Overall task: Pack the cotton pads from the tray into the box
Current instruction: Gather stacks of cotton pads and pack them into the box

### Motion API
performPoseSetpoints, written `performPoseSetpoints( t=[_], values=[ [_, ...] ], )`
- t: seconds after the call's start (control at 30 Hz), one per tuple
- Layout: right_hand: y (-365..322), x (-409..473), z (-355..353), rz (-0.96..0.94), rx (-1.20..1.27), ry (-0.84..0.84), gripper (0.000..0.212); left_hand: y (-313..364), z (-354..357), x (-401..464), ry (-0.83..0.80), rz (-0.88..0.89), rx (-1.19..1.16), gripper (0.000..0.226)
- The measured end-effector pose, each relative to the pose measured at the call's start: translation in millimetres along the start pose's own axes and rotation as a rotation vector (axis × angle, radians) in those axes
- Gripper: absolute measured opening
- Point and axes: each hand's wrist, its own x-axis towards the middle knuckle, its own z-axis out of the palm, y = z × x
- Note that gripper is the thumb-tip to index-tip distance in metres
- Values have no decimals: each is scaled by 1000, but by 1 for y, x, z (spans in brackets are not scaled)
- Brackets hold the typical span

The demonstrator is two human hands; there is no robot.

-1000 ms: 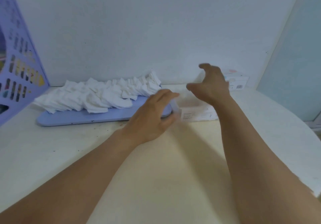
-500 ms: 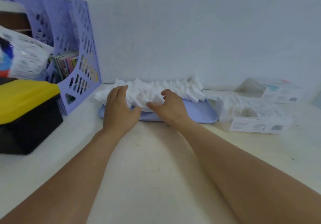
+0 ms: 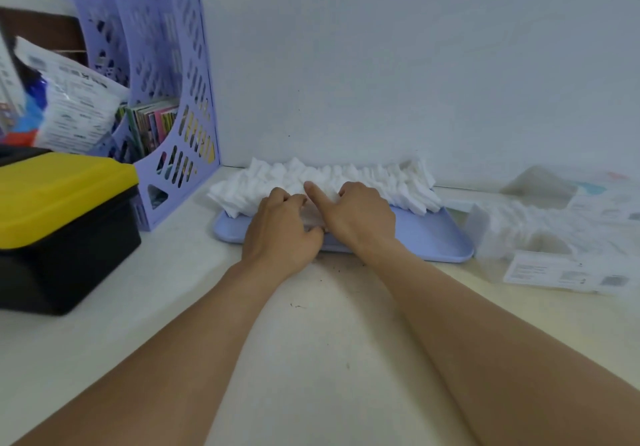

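A row of white cotton pads (image 3: 388,177) lies along the back of a lilac tray (image 3: 429,238) against the wall. My left hand (image 3: 280,231) and my right hand (image 3: 356,217) meet over the middle of the row, fingers curled round a bunch of pads squeezed between them. My right index finger points left across the top. To the right stands a clear plastic box (image 3: 540,238) with a white label, blurred, with pads inside it.
A black case with a yellow lid (image 3: 62,217) sits at the left. Behind it stand lilac magazine files (image 3: 173,106) with booklets and a white packet (image 3: 72,113). The box's clear lid (image 3: 595,193) lies at the far right.
Both hands left the box at the right and went to the tray. They have drawn together from apart and now grip a bunch of pads between them.
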Motion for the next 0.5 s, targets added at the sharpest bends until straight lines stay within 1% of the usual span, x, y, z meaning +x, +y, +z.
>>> performPoseSetpoints(
  t=[0.07, 0.13, 0.27, 0.33, 0.4, 0.5],
  values=[
    [-4, 5, -2, 20, -11, -18, 71, 1, 1, 1, -18, 21, -51, 45],
    [-8, 11, -5, 47, -9, -43, 69, 4, 2, 0, -13, 48, -97, 44],
    [-13, 18, -10, 85, -5, -45, 50, 7, 4, -1, 14, 77, -112, 46],
    [-13, 20, -12, 58, -32, -18, 43, 5, 4, 0, 47, 77, -153, 51],
    [-13, 21, -15, 29, -47, -27, 38, 3, 5, 2, 82, 83, -216, 57],
    [-10, 22, -25, 76, 70, -92, 31, 4, 7, 1, 83, 128, -269, 61]
  ],
)
